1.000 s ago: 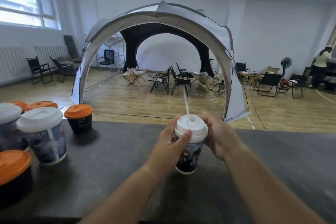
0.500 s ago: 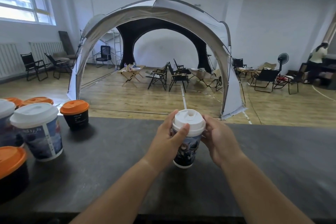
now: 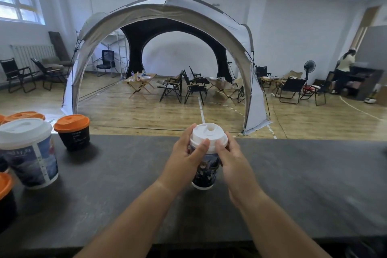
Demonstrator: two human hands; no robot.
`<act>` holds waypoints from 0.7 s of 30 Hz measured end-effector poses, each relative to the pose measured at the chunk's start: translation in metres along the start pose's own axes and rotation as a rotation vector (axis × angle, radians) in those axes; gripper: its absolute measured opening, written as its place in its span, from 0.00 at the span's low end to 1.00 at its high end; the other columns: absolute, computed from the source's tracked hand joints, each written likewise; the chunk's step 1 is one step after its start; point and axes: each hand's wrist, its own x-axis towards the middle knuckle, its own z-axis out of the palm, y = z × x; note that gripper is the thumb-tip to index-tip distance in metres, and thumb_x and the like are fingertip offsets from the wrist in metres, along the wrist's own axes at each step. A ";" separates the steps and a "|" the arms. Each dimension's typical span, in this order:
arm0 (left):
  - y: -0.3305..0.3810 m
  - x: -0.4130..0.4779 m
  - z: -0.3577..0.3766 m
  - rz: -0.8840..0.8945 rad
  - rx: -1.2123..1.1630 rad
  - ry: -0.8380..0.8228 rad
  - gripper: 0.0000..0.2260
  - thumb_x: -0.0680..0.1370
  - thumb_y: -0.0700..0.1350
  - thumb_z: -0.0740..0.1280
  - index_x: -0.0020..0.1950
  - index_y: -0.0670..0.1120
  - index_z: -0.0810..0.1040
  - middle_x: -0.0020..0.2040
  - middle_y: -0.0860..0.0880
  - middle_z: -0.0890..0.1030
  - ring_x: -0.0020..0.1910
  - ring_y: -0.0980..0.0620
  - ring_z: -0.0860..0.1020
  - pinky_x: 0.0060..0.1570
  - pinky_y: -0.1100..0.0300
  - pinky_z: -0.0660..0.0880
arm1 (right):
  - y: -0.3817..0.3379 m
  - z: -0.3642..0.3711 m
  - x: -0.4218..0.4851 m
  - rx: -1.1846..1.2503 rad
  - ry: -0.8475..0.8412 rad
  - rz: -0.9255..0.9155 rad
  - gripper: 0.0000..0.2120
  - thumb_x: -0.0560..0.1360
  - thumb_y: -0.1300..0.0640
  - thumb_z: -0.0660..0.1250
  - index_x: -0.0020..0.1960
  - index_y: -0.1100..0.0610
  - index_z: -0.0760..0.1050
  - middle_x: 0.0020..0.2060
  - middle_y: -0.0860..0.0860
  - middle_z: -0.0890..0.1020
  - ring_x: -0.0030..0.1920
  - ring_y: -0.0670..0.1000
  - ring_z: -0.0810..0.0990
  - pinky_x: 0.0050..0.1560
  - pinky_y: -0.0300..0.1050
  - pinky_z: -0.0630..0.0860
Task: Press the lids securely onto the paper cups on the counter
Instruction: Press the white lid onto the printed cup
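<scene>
A printed paper cup point(image 3: 205, 172) stands upright on the dark counter point(image 3: 117, 176) in the middle of the view. A white domed lid point(image 3: 207, 134) sits on its rim. My left hand point(image 3: 184, 161) wraps the cup's left side, thumb lying on the lid's front edge. My right hand point(image 3: 232, 161) holds the right side, its thumb pressing the lid's front rim too. At the left stand a larger white-lidded printed cup point(image 3: 29, 153) and a small black cup with an orange lid point(image 3: 73, 132).
More orange-lidded containers sit at the far left: one at the back edge point(image 3: 23, 115) and one near the front point(image 3: 5, 192). Beyond the counter's far edge is a wooden floor with a large tent point(image 3: 167, 12), folding chairs and a person point(image 3: 345, 69) at the far right.
The camera has tilted slightly. My right thumb has come round from the cup's side to the front of the lid rim beside my left thumb. The cup stays in place.
</scene>
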 end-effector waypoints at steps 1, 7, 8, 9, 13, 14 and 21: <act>0.002 -0.002 0.002 0.011 0.006 0.017 0.31 0.71 0.63 0.69 0.72 0.61 0.65 0.69 0.53 0.69 0.64 0.54 0.74 0.65 0.54 0.72 | 0.001 0.000 0.000 -0.012 -0.001 -0.007 0.21 0.83 0.51 0.60 0.76 0.48 0.64 0.66 0.48 0.78 0.63 0.47 0.78 0.63 0.49 0.77; 0.007 -0.014 0.019 -0.019 -0.056 0.078 0.27 0.80 0.55 0.61 0.76 0.60 0.55 0.71 0.54 0.66 0.69 0.53 0.68 0.68 0.57 0.66 | -0.002 -0.005 0.006 0.020 -0.030 -0.009 0.17 0.83 0.56 0.60 0.71 0.50 0.71 0.61 0.47 0.82 0.61 0.45 0.80 0.56 0.40 0.78; 0.005 -0.013 0.020 -0.016 -0.057 0.094 0.26 0.80 0.55 0.61 0.76 0.60 0.55 0.71 0.54 0.66 0.69 0.53 0.68 0.69 0.56 0.66 | -0.002 -0.005 0.006 0.024 -0.035 -0.013 0.16 0.83 0.57 0.59 0.70 0.50 0.72 0.60 0.47 0.82 0.60 0.45 0.81 0.53 0.38 0.78; 0.004 -0.012 0.021 -0.009 -0.058 0.113 0.25 0.80 0.55 0.60 0.76 0.60 0.55 0.71 0.54 0.66 0.70 0.53 0.67 0.70 0.53 0.66 | -0.002 -0.005 0.005 0.026 -0.033 -0.016 0.15 0.83 0.57 0.59 0.68 0.49 0.73 0.59 0.46 0.83 0.59 0.44 0.81 0.50 0.36 0.78; 0.000 -0.009 0.018 0.010 -0.108 0.163 0.23 0.81 0.60 0.52 0.76 0.59 0.58 0.72 0.56 0.66 0.70 0.56 0.66 0.71 0.53 0.66 | -0.001 -0.005 0.007 0.007 -0.024 -0.029 0.12 0.84 0.59 0.57 0.57 0.46 0.76 0.51 0.40 0.84 0.49 0.36 0.82 0.43 0.30 0.77; 0.001 -0.008 0.016 -0.004 -0.134 0.173 0.21 0.82 0.58 0.53 0.76 0.60 0.58 0.70 0.57 0.67 0.69 0.56 0.67 0.68 0.54 0.68 | 0.001 -0.005 0.008 -0.001 -0.031 -0.036 0.13 0.84 0.60 0.56 0.57 0.46 0.76 0.49 0.38 0.84 0.48 0.35 0.82 0.42 0.29 0.76; 0.010 0.005 -0.003 -0.051 -0.044 0.219 0.17 0.83 0.52 0.56 0.72 0.57 0.65 0.62 0.53 0.75 0.60 0.56 0.73 0.53 0.61 0.72 | 0.007 -0.007 0.014 -0.012 -0.054 -0.027 0.18 0.85 0.55 0.50 0.73 0.48 0.68 0.65 0.44 0.76 0.60 0.39 0.77 0.48 0.32 0.75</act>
